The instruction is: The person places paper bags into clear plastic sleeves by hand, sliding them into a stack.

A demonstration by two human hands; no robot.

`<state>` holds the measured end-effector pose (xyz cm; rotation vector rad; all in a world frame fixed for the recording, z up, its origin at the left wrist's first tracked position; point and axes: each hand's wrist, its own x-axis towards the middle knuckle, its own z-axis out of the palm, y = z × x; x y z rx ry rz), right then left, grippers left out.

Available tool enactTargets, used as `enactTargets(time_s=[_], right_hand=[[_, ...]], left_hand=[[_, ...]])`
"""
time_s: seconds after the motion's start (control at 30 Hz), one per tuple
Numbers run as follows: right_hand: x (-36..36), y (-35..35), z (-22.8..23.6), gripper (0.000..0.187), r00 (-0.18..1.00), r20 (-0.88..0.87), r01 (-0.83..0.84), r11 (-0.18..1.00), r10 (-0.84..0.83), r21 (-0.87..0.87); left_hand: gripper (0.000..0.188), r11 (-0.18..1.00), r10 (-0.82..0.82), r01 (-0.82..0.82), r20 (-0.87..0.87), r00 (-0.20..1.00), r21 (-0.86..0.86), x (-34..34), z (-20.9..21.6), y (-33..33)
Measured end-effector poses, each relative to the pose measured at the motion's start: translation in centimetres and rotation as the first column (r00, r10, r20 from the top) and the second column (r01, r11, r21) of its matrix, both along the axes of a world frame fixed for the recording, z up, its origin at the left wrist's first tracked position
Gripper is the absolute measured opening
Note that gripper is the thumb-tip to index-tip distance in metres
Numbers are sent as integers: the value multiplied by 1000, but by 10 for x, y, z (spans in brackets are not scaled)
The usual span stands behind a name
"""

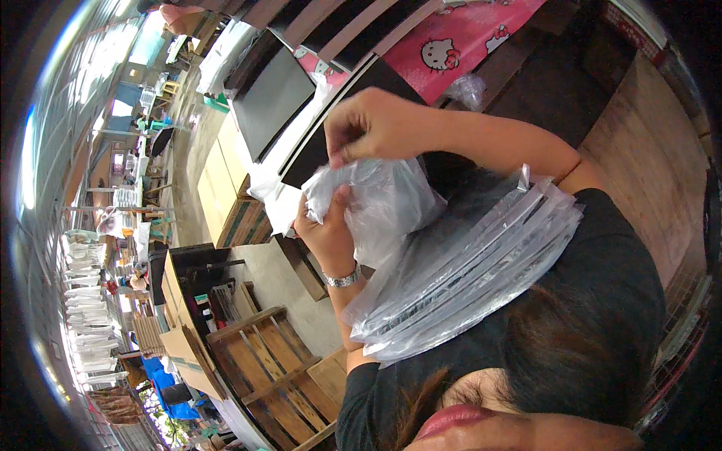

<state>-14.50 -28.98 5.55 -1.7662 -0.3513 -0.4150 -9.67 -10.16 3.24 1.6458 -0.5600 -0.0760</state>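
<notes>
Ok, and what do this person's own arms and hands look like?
The left hand and right hand are ungloved. The black sleeves are short. A silver-coloured metal band circles the left wrist; no band shows on the right.

Room to pass left of the left fingers (342,195), over the floor strip (282,282) between cardboard boxes (223,180) and wooden pallet (259,364). Dark panels (310,152) block beyond both hands. Clear bag (391,199) fills space between forearms; layered plastic sheets (466,270) obstruct chest side.
</notes>
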Motion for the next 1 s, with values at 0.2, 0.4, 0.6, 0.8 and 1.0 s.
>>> enactTargets(time_s=[0.2, 0.4, 0.6, 0.8, 1.0], right_hand=[[8, 2, -16, 14, 999, -45, -31, 994, 27, -102], [7, 4, -18, 13, 994, -68, 95, 981, -84, 167], [6, 7, -15, 7, 995, -18, 103, 961, -102, 256], [-7, 14, -10, 6, 976, 109, 175, 975, -191, 135], [15, -2, -19, 9, 954, 125, 256, 956, -274, 142]], left_hand=[[11, 999, -11, 8, -81, 997, -33, 10, -7, 7], [18, 943, -155, 132, -52, 987, -304, 14, -5, 2], [30, 956, -50, 15, -111, 993, -294, 2, 6, -8], [23, 950, -121, 39, -250, 961, -311, 7, 12, -14], [24, 980, -40, 16, -118, 992, -199, 9, 10, -16]])
